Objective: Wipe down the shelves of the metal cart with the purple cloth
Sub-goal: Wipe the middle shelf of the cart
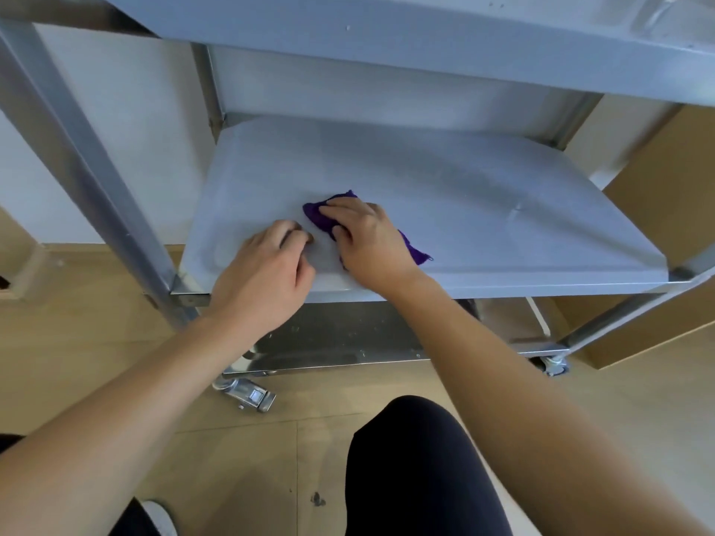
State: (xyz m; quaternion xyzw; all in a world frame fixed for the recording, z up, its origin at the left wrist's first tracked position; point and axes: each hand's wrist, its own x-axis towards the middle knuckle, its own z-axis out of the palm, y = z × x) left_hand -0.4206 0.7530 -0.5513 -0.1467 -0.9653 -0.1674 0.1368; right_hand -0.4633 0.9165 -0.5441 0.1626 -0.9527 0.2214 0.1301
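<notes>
On the middle shelf (pixel 464 187) of the metal cart (pixel 96 179), near its front edge and left of centre, your right hand (pixel 367 241) covers most of the purple cloth (pixel 315 216). Only a bunched end ahead of your fingertips and a frayed tail behind your palm show. Your fingers lie close together, bent down over the cloth, with the thumb curled against its near side. Just left of the cloth, your left hand (pixel 263 272) rests on the same shelf. Its fingers are curled under with the tips hidden, and it holds nothing. Above this shelf the top shelf (pixel 387 44) is cut off by the frame edge. Below it the bottom shelf (pixel 340 334) is largely hidden behind your forearms. You can count three shelves, one cloth, a caster (pixel 251 394) below the middle shelf's front left corner and a second caster (pixel 555 365) below its front right. The cloth is deep violet and crumpled against the dull grey steel.
</notes>
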